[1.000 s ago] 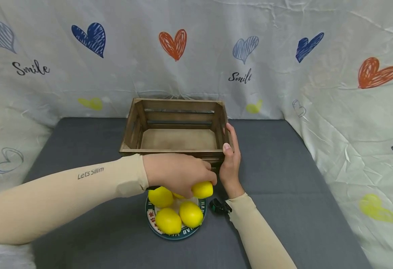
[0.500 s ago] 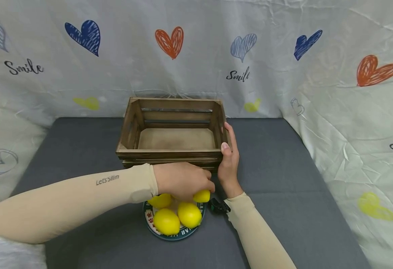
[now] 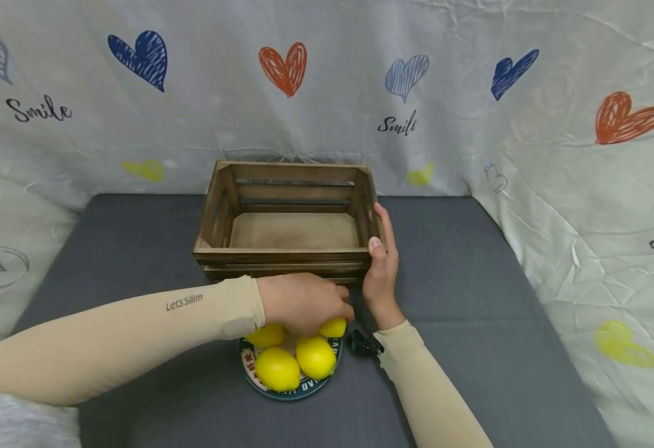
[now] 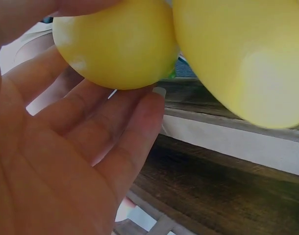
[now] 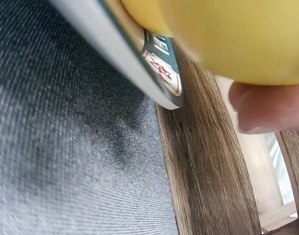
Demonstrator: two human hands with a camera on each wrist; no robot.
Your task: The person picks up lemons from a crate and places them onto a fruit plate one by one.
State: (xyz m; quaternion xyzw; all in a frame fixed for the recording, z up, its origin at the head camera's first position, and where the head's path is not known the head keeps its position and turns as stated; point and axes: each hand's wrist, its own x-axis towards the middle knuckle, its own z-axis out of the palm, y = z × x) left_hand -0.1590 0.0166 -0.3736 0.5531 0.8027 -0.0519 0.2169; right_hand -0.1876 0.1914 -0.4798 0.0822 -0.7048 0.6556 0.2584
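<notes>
My left hand (image 3: 304, 303) reaches over a round plate (image 3: 287, 396) with a green lettered rim. Its thumb and fingers grip a yellow lemon (image 3: 333, 327) at the plate's far right side; the left wrist view shows this lemon (image 4: 115, 44) between thumb and fingers, with a second lemon (image 4: 242, 58) beside it. Other lemons (image 3: 277, 369) lie on the plate, partly hidden by the hand. My right hand (image 3: 381, 280) holds the right end of a brown slatted wooden crate (image 3: 282, 254), thumb at the front corner and fingers along the side.
The crate stands just behind the plate on a dark grey cloth-covered table (image 3: 472, 323). A white curtain (image 3: 338, 124) printed with hearts hangs behind and at both sides. A dark wrist device (image 3: 364, 343) sits at my right sleeve, close to the plate's rim.
My left hand has come down a little toward the plate with the lemon, uncovering more of the crate's front. My right hand keeps its place on the crate.
</notes>
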